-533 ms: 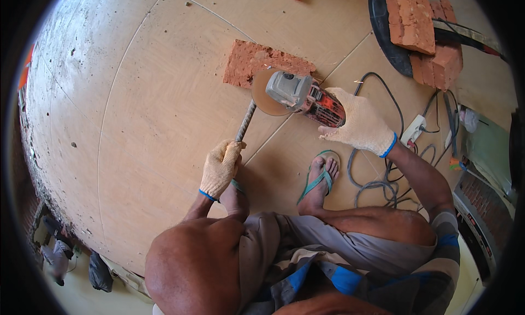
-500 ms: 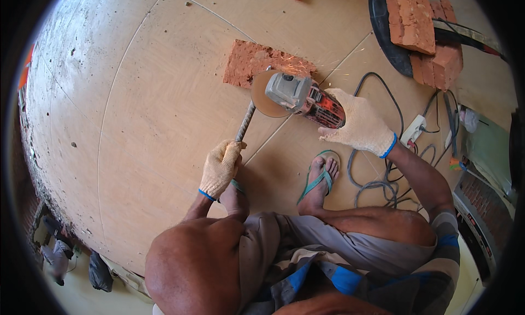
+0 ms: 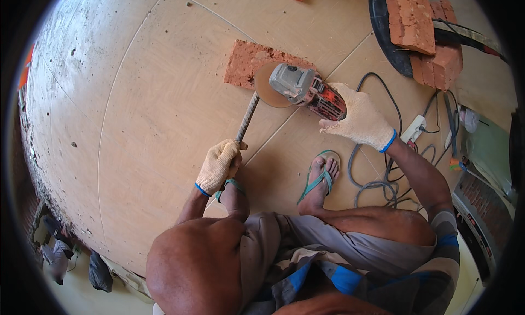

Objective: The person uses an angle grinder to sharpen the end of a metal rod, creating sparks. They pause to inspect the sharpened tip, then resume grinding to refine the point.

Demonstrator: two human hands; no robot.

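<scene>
Gripping the ribbed rod (image 3: pixel 249 116), your left hand (image 3: pixel 217 164) is presumably sparing its fingers (image 3: pixel 227 149) the disc (image 3: pixel 265 91) beyond them; your right hand (image 3: pixel 361 120) is clasping the grinder (image 3: pixel 295 85), likely for control.

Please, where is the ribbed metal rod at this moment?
In the head view, just left of centre, the rod is in the left hand, its visible far end near the grinder disc.

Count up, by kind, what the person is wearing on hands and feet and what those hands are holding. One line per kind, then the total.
Angle grinder: 1
Ribbed metal rod: 1
Cream gloves: 2
Green-strapped sandals: 2
Total: 6
</scene>
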